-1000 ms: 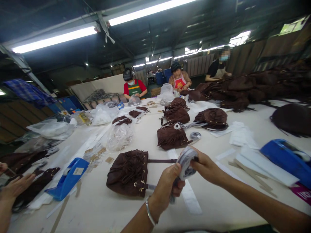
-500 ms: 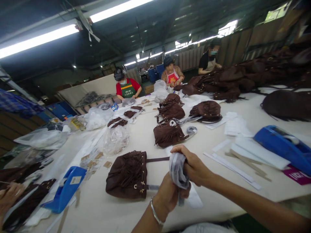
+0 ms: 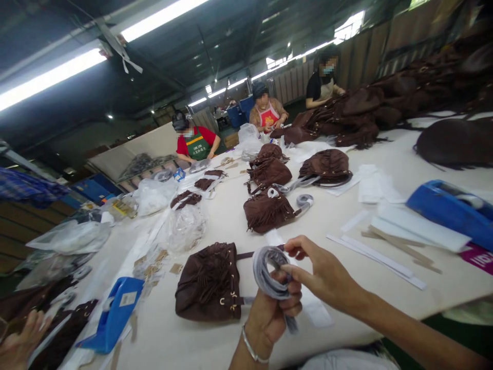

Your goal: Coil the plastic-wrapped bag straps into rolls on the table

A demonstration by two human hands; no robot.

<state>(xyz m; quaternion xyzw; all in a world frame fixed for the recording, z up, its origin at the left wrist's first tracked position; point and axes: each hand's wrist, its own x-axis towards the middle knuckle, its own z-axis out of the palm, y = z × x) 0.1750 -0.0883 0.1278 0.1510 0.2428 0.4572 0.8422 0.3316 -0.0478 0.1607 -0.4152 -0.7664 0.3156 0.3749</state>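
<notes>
A coiled bag strap in greyish translucent wrapping is held above the table by both hands. My left hand, with a bracelet at the wrist, is closed around its lower right side; a loose end hangs below. My right hand has its thumb at the middle of the coil and its fingers at the upper right edge. Left of the hands lies a dark brown fringed bag with metal rings. Two strap lengths run from this bag towards the coil, the lower one partly wrapped.
Blue tape dispensers stand left and right. More brown bags lie beyond, with a large pile at the back right. Paper strips and plastic bags lie about. A co-worker's hand is at the left edge; several people work nearby.
The coil has turned so its round face and open middle show. My right hand has shifted from gripping its side to its upper right edge and middle. The view has moved slightly.
</notes>
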